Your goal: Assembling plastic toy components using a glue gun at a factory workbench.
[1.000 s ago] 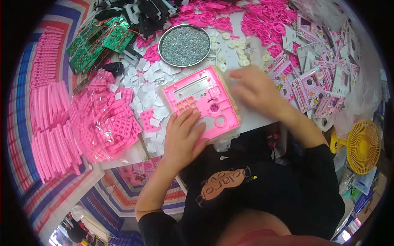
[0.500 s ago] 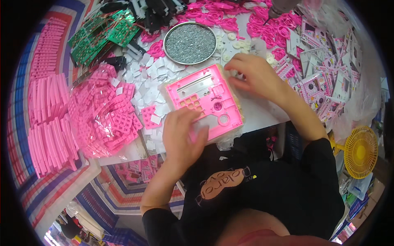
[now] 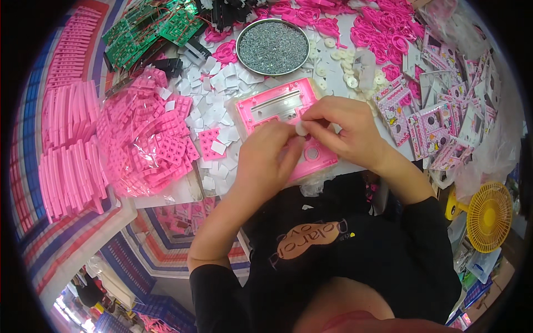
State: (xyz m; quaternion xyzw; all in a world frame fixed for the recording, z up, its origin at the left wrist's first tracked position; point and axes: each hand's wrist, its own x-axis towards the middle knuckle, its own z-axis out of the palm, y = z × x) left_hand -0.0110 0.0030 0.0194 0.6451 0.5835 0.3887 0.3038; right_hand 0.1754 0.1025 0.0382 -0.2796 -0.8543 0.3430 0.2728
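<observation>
A pink plastic casing point(image 3: 321, 162) lies open side up in front of me, on clear plastic wrap, at a slant. My right hand point(image 3: 351, 129) is over its right side, pinching a small white plastic disc point(image 3: 301, 129) between thumb and fingertips. From the left, my left hand point(image 3: 267, 154) reaches over the casing. Its fingers are bent together and their tips meet the disc's edge; what they grip, if anything, is hidden. A silver strip point(image 3: 277, 105) shows in the casing's upper part. Both hands cover much of its middle.
Beyond the casing stands a round metal tray of small screws point(image 3: 274, 46). White discs point(image 3: 351, 81) lie to its right. A bag of pink keypads point(image 3: 145, 139), paper pieces point(image 3: 214, 114), green circuit boards point(image 3: 180, 28), printed panels point(image 3: 436, 130) and a yellow fan point(image 3: 488, 216) surround the work.
My right hand has moved left over the casing and now holds a white disc. My left hand has moved up and right to meet it. The whole view has shifted slightly.
</observation>
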